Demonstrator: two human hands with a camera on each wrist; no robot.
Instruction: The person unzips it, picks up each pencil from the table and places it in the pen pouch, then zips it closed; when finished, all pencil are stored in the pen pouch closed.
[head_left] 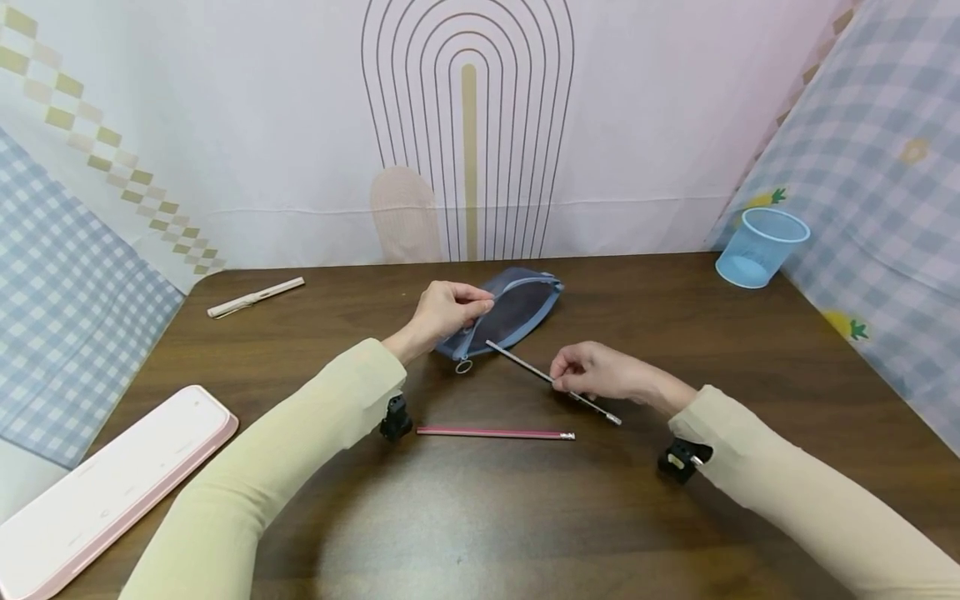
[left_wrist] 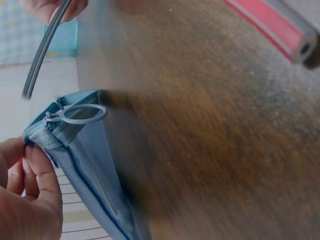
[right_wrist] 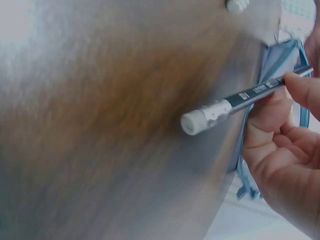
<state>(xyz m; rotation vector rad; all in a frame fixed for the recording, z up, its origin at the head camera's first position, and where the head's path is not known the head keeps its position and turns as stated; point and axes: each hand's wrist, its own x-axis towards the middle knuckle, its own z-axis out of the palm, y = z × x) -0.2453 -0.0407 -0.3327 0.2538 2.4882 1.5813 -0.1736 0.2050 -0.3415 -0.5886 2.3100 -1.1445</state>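
A blue mesh zip pouch (head_left: 525, 312) lies unzipped near the back of the table, its zipper ring (left_wrist: 84, 114) hanging at one end. My left hand (head_left: 447, 312) pinches the pouch's upper edge between thumb and fingers. A dark pencil (right_wrist: 255, 93) with a white eraser is pinched by my right hand (head_left: 592, 371). In the head view its far tip reaches the pouch's opening; whether it touches the fabric I cannot tell. Closer to me, a pink-striped pencil (head_left: 491, 432) with a white eraser lies flat on the table.
A white pen (head_left: 255, 298) rests at the back left. A long white-and-pink case (head_left: 112, 492) occupies the left front. A light-blue mesh cup (head_left: 757, 250) stands at the back right corner. Patterned cloth (head_left: 285, 125) hangs behind the wooden table (head_left: 480, 517).
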